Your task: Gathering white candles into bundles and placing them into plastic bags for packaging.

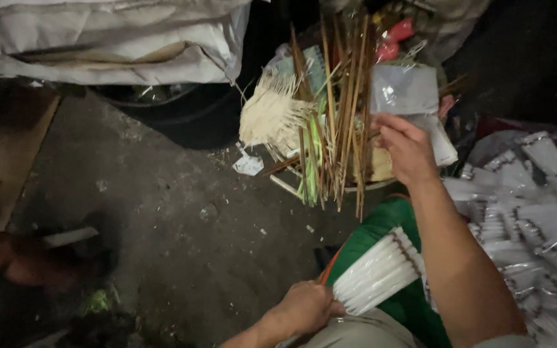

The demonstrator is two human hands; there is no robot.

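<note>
My left hand point(304, 308) grips a fanned bundle of thin white sticks point(380, 270) low in the view, held over a green cloth point(394, 222). My right hand point(407, 147) is raised above it and pinches a small clear plastic bag point(405, 90) by its lower edge. Just left of that hand stands a bunch of long brown bamboo sticks point(343, 109) leaning out of a container, with a tuft of pale short sticks point(272, 116) beside it.
A heap of filled clear packets point(530, 212) lies at the right. A dark round tub point(182, 109) sits under white sacks point(111, 38) at the top left. Bare concrete floor point(175, 219) spreads in the middle. Another person's limb point(27, 261) shows at the left edge.
</note>
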